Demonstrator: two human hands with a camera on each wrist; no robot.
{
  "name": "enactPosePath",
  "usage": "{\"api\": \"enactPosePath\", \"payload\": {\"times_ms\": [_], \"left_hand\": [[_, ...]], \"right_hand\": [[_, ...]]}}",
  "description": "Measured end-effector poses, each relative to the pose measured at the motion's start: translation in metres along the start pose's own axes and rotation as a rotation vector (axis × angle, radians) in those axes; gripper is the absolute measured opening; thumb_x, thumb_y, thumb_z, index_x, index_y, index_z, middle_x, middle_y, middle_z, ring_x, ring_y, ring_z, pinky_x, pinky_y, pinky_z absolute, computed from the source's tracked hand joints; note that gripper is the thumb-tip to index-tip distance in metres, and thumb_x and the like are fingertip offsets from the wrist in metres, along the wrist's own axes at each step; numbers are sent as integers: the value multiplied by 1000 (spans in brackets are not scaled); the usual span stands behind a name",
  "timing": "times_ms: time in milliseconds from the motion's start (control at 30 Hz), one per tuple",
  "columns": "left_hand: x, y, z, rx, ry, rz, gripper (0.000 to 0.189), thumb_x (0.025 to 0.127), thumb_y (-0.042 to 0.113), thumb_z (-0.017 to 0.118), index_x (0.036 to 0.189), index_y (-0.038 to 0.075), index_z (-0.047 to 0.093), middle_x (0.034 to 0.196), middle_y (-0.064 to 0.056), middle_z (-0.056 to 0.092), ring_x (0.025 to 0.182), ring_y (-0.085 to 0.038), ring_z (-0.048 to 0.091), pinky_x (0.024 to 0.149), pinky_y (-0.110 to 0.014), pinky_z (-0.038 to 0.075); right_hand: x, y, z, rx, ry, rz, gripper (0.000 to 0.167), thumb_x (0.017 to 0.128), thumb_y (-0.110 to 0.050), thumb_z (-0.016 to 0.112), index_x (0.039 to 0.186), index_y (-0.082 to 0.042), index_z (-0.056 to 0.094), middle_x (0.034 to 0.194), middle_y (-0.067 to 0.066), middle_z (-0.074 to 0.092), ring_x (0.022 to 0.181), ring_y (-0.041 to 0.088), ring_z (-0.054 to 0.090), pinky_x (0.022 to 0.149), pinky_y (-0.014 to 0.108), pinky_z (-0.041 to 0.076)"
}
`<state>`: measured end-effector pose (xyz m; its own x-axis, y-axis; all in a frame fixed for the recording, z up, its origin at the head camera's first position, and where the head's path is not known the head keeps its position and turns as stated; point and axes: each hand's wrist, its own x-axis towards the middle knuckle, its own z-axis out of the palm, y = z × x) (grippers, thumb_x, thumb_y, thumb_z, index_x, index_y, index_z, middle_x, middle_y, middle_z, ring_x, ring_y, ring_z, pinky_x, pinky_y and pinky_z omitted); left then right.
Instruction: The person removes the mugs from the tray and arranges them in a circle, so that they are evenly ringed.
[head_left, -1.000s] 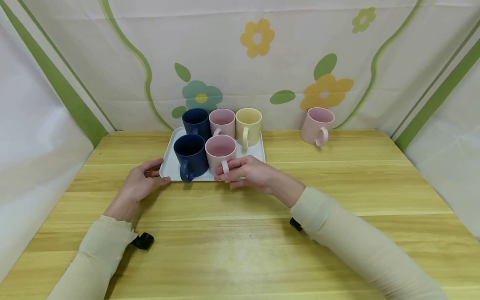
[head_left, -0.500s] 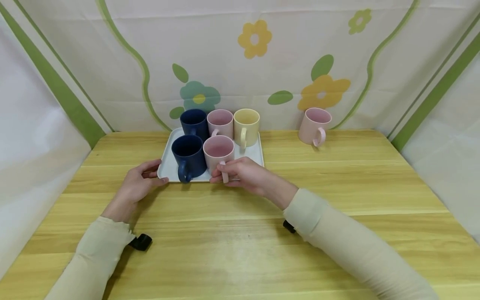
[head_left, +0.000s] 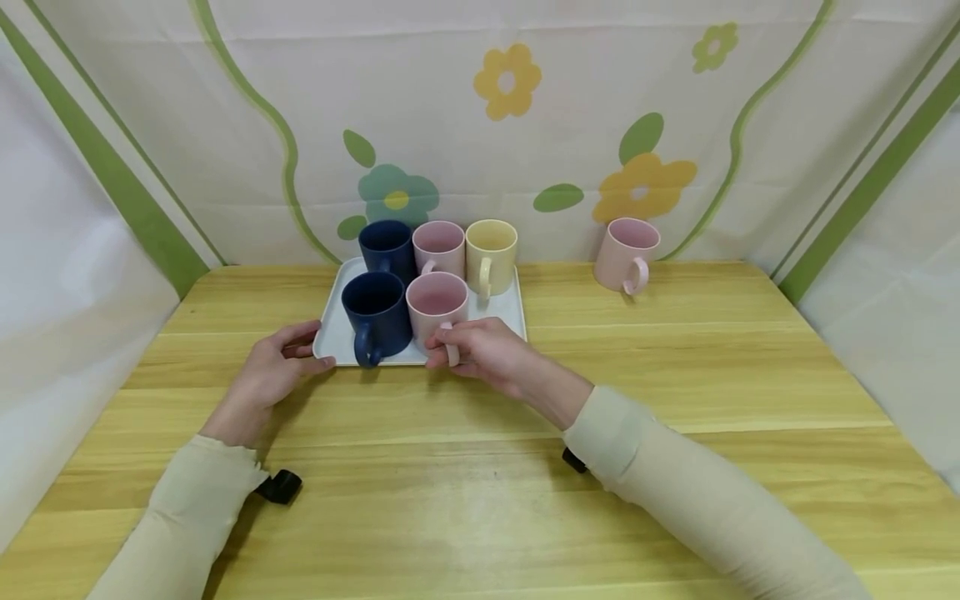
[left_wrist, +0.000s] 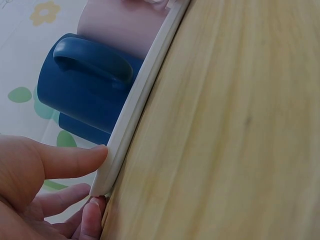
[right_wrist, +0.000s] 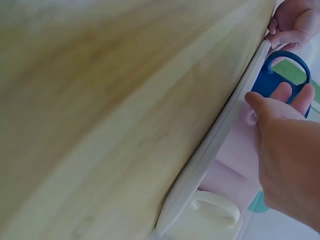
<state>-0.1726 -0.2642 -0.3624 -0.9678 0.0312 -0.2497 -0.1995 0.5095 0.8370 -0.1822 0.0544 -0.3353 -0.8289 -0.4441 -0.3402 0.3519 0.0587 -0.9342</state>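
A white tray [head_left: 510,312] on the table carries several mugs. My left hand [head_left: 264,377] holds its near left corner; in the left wrist view the thumb [left_wrist: 75,162] presses on the tray's rim [left_wrist: 122,132] and the other fingers curl at the corner. With my right hand [head_left: 495,354] I grip the handle of the front pink mug [head_left: 429,310], which stands upright on the tray. Left of it is the front navy mug [head_left: 388,323]. Behind them stand another navy mug [head_left: 390,254], another pink mug [head_left: 442,254] and a yellow mug [head_left: 497,260].
Off the tray, a separate pink mug [head_left: 618,257] stands upright at the back right of the wooden table [head_left: 465,492]. A white curtain [head_left: 420,92] with printed flowers rises behind the table's far edge. Both wrists have a dark device strapped on.
My right thumb has come over onto the mug's handle, and the fingers have closed round it. The left hand keeps its place at the tray corner. The head view has shifted slightly.
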Motion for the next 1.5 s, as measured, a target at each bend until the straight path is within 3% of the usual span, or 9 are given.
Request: {"api": "enactPosePath", "payload": {"times_ms": [133,333,500,633,833,1167,1500], "left_hand": [[1,0,1,-10,-2,-1,78,103,19,72,168,6,30,166,-24,41,138,-35,48,81,-8,45],[1,0,0,-9,2,7,78,103,17,71,168,5,29,166,-24,40,137,-35,48,80,-8,45],[1,0,1,-5,6,11,78,102,17,72,167,4,30,166,-24,40,136,-34,48,80,-9,46],[1,1,1,-10,3,7,78,102,18,72,167,5,30,166,-24,40,135,-33,48,80,-9,46],[0,0,1,0,7,-5,78,102,20,73,167,7,32,163,-22,44,134,-31,50,82,-10,46],[-1,-1,0,-7,6,-6,79,102,22,73,168,8,31,165,-22,43,135,-32,49,81,-9,46],[0,0,2,1,12,-15,79,101,23,74,167,8,33,163,-22,44,133,-31,49,85,-13,45]], "right_hand": [[-3,1,-3,-20,-7,-20,36,112,-21,53,131,5,69,88,0,76,116,19,69,115,43,48],[-6,0,-6,-39,-55,-17,36,111,-21,54,132,5,67,88,-1,78,108,15,73,114,42,49],[-8,-1,-9,-51,-77,-37,35,111,-16,54,135,6,65,92,1,79,114,18,73,118,47,47],[-11,0,-13,-67,-59,-79,34,110,-11,55,138,5,65,97,3,80,117,20,71,119,51,47],[-14,-1,-17,-79,-31,-107,32,110,-11,56,136,4,67,95,2,80,111,20,74,115,53,49],[-16,-6,-20,-45,31,-71,32,110,-19,58,127,5,71,87,1,78,102,18,76,101,40,57],[-21,-2,-23,-37,45,-108,30,110,-13,58,124,10,69,95,4,76,95,15,75,109,49,55]]}}
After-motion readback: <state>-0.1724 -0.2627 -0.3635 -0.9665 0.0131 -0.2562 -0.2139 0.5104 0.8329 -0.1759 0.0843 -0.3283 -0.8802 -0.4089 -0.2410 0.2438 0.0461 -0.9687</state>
